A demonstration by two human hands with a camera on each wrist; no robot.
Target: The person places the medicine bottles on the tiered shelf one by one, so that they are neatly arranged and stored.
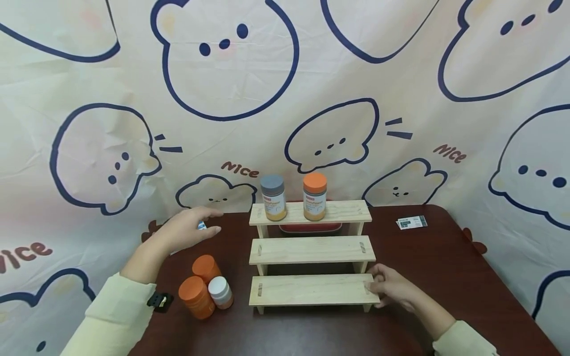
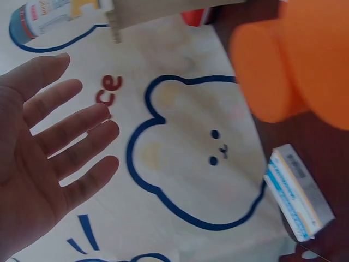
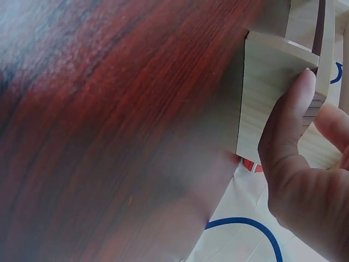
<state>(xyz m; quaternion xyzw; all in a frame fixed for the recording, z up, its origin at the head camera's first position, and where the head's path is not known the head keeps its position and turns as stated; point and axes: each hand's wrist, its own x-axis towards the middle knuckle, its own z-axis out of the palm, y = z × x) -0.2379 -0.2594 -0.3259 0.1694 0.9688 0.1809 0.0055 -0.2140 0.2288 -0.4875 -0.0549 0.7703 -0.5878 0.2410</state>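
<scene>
A three-step wooden display rack [image 1: 311,249] stands on the dark table. My right hand [image 1: 394,286] holds the right end of its lowest step; in the right wrist view the thumb [image 3: 292,109] presses the wood's edge. On the top step are a grey-lidded jar [image 1: 273,198] and an orange-lidded jar [image 1: 314,197]. My left hand [image 1: 187,230] is in the air left of the rack, fingers extended and holding nothing. Below it stand two more orange-lidded jars [image 1: 196,296] [image 1: 207,267] and a smaller white-lidded jar [image 1: 220,291].
A small white and blue box [image 2: 297,194] lies at the table's left edge, partly hidden by my left hand in the head view. Behind the rack sits a red object [image 1: 310,228], mostly covered. Printed cards [image 1: 411,222] lie at the back right. A patterned cloth [image 1: 249,89] hangs behind.
</scene>
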